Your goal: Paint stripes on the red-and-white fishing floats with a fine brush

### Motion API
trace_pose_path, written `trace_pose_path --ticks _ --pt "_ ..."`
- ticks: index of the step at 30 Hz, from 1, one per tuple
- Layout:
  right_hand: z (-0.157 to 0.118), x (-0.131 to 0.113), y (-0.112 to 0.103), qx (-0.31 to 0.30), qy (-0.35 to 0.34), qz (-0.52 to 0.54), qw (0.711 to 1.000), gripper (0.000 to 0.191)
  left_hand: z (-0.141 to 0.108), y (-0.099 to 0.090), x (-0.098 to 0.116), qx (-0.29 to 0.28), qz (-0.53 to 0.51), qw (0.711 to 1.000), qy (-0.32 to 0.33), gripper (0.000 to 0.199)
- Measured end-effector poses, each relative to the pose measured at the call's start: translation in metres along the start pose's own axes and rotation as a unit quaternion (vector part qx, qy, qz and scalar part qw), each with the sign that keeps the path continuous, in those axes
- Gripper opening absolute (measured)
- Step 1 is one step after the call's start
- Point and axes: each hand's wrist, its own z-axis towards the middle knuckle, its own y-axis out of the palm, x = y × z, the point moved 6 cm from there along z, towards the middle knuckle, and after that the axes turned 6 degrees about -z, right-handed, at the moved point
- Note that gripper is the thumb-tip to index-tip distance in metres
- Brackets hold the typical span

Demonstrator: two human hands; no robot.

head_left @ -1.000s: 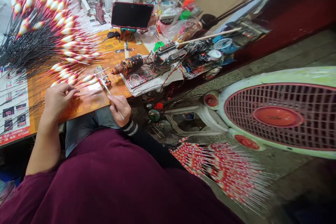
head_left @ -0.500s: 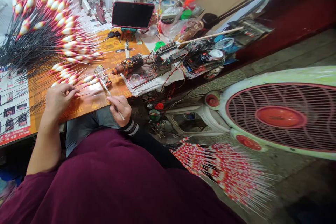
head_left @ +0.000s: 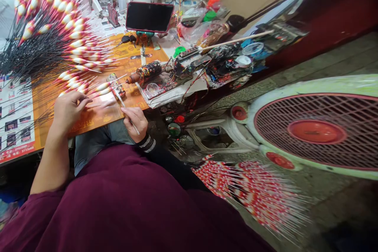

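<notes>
Over the table's front edge, my left hand [head_left: 69, 109] is closed, with thumb and forefinger pinched on the thin stem of a white, yellow and red fishing float [head_left: 102, 91]. The fingers partly hide the stem. That float lies beside another, and thin tips point toward a brown chuck [head_left: 133, 78] on a paint-spattered motor [head_left: 149, 71]. My right hand [head_left: 136, 123] grips a slim whitish stick, like a fine paintbrush [head_left: 120, 97]. Its far end reaches up by a small stained block [head_left: 113, 82], close to the floats; the exact contact is too small to tell.
Many floats with black stems [head_left: 23, 53] fan out at left. A phone [head_left: 149, 16] stands behind the motor. Small tubs [head_left: 252, 49] and wires crowd the right side. On the floor are a green-rimmed fan [head_left: 315, 130] and a bundle of red-and-white floats [head_left: 254, 189].
My left hand has shifted slightly to the right. The brush in my right hand has tilted and slid a little; both grips stay closed.
</notes>
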Motion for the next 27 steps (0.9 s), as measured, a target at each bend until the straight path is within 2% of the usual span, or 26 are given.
trace_pose_path --ticks 5,8,11,14,19,23,27 --pt "-0.001 0.003 -0.003 0.005 0.016 0.015 1.000 0.036 -0.001 -0.001 0.006 -0.007 0.034 0.999 0.009 0.012" --pt "0.001 0.000 -0.010 0.031 0.003 0.049 0.998 0.038 -0.008 -0.011 0.003 -0.013 0.051 0.999 0.012 0.014" --pt "0.005 -0.003 -0.017 0.048 -0.004 0.080 0.996 0.039 -0.021 -0.032 -0.009 0.005 0.098 0.995 0.003 0.020" --pt "0.010 -0.005 -0.020 0.038 0.012 0.106 0.994 0.036 -0.037 -0.048 -0.025 0.014 0.151 0.988 -0.008 0.029" --pt "0.018 -0.009 -0.032 0.024 0.046 0.146 0.988 0.036 -0.057 -0.046 -0.051 -0.030 0.173 0.984 -0.040 0.031" --pt "0.027 -0.010 -0.061 0.015 0.041 0.106 0.993 0.032 -0.064 -0.044 -0.058 -0.064 0.223 0.968 -0.095 0.028" --pt "0.036 0.005 -0.108 0.052 0.053 0.039 0.996 0.026 -0.064 -0.048 -0.052 -0.078 0.243 0.958 -0.134 0.033"
